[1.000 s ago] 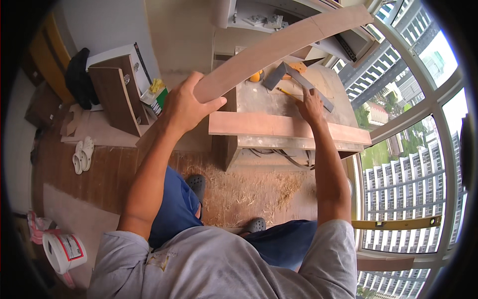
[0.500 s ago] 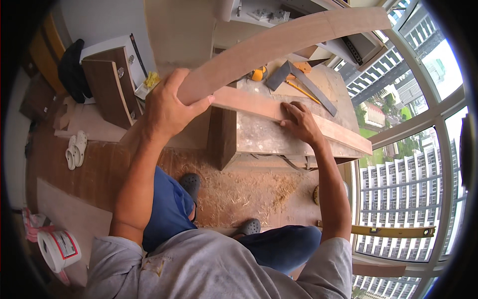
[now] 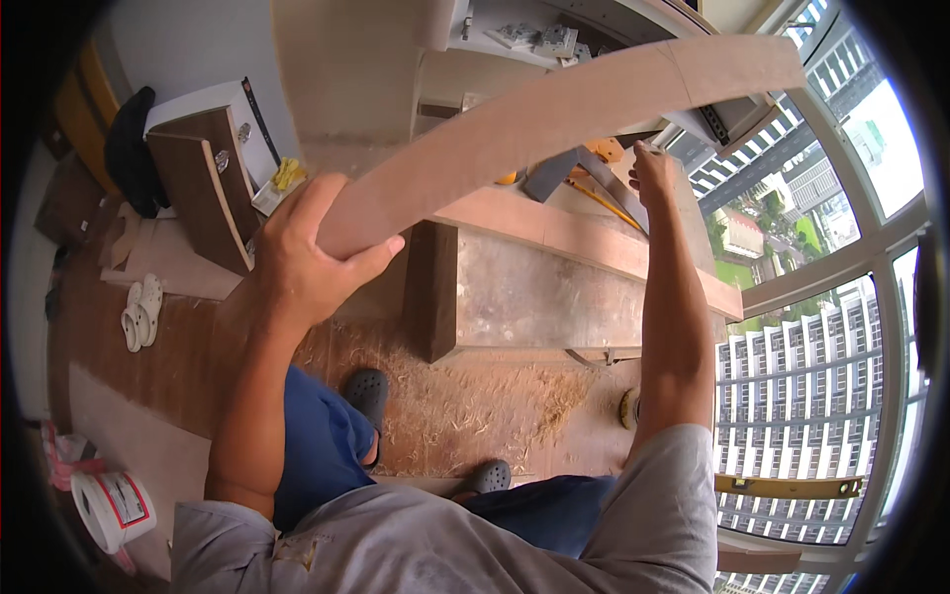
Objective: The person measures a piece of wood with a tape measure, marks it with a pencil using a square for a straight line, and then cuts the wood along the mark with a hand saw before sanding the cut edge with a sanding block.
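Observation:
My left hand (image 3: 312, 243) is wrapped round the near end of a long curved wooden board (image 3: 534, 124), which rises away to the upper right above the workbench (image 3: 539, 287). Beneath it a second pale wooden strip (image 3: 584, 241) lies across the bench top. Over the bench's right side is my right hand (image 3: 648, 176), its fingers curled closed; what they hold, if anything, is too small to make out. Near it lie a dark metal square (image 3: 554, 176), a thin yellow stick-like tool (image 3: 609, 204) and something with an orange handle (image 3: 606, 149), partly covered by the raised board.
Wood shavings (image 3: 465, 411) litter the floor by my feet. Brown cabinet panels (image 3: 193, 198) lean at the left, with pale clogs (image 3: 142, 312) nearby. A white bucket (image 3: 114, 510) stands lower left. Windows (image 3: 792, 396) line the right, with a yellow spirit level (image 3: 787, 486) before them.
My right hand has left the flat wooden strip and moved up and right, its fingers now curled. The curved board, still in my left hand, has shifted slightly downward.

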{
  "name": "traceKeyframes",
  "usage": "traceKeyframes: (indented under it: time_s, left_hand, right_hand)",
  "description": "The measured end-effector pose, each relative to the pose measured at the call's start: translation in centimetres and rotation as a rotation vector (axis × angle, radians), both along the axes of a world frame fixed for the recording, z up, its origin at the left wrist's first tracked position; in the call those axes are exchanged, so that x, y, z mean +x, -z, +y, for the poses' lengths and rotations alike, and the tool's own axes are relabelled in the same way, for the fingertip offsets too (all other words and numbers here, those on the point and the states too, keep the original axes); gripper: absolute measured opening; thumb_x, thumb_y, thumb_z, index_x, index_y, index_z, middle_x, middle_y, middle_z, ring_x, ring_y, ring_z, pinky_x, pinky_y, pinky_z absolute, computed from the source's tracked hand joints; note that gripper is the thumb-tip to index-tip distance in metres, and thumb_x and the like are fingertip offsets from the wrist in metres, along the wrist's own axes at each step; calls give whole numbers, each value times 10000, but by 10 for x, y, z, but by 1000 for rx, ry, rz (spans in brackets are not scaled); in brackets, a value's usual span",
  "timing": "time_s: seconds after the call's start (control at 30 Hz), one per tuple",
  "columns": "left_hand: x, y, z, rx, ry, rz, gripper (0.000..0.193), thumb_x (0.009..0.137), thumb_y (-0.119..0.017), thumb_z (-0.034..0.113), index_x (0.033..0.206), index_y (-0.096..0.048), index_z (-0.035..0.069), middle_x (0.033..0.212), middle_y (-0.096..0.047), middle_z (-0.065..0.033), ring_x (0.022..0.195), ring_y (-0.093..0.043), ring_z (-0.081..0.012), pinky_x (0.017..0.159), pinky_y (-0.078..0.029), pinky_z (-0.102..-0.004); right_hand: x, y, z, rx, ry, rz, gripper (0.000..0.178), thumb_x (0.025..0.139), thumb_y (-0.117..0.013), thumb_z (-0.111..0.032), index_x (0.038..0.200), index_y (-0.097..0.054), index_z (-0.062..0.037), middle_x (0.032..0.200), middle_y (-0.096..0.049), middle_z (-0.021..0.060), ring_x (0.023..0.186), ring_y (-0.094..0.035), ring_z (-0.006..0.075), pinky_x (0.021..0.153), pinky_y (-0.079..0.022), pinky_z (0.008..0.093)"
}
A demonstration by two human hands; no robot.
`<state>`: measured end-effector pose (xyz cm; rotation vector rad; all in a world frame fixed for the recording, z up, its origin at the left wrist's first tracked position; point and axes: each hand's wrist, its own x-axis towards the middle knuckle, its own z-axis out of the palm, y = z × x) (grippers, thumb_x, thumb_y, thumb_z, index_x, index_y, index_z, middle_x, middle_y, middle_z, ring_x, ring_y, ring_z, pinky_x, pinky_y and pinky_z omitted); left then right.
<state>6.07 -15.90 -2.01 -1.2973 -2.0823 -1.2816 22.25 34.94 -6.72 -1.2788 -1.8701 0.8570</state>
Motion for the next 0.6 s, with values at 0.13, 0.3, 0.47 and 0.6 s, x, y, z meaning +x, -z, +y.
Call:
traceKeyframes:
  time_s: [0.13, 0.3, 0.47, 0.6]
  left_hand:
    - [-2, 2, 4, -28, 64, 24, 558, 637, -955, 241, 1065, -657, 45, 920, -690, -141, 833, -691, -352, 735, -563, -437]
    - [-7, 7, 13, -26, 142, 38, 587, 612, -963, 215, 1085, -663, 40, 912, -679, -132, 815, -685, -345, 731, -561, -430]
    - [-5, 7, 16, -49, 155, 42, 584, 611, -963, 200, 1086, -665, 36, 926, -685, -137, 820, -687, -342, 742, -562, -428]
    - [2, 10, 18, -73, 171, 6, 579, 620, -963, 211, 1086, -668, 37, 964, -703, -140, 850, -696, -339, 754, -565, -427]
  right_hand:
    - [-13, 43, 72, 102, 138, -552, 535, 996, -608, -493, 1109, -726, 16, 1169, -720, 252, 1114, -693, 299, 965, -536, 380]
    - [-33, 60, 101, 223, 126, -527, 526, 1011, -594, -481, 1201, -661, 5, 1251, -675, 234, 1162, -664, 301, 999, -520, 395]
    - [-30, 66, 109, 303, 47, -366, 535, 1026, -580, -470, 1292, -595, -6, 1334, -630, 215, 1211, -636, 303, 1034, -503, 409]
    - [-15, 65, 114, 385, -35, -202, 554, 1039, -569, -460, 1365, -542, -14, 1399, -593, 201, 1249, -613, 305, 1061, -490, 421]
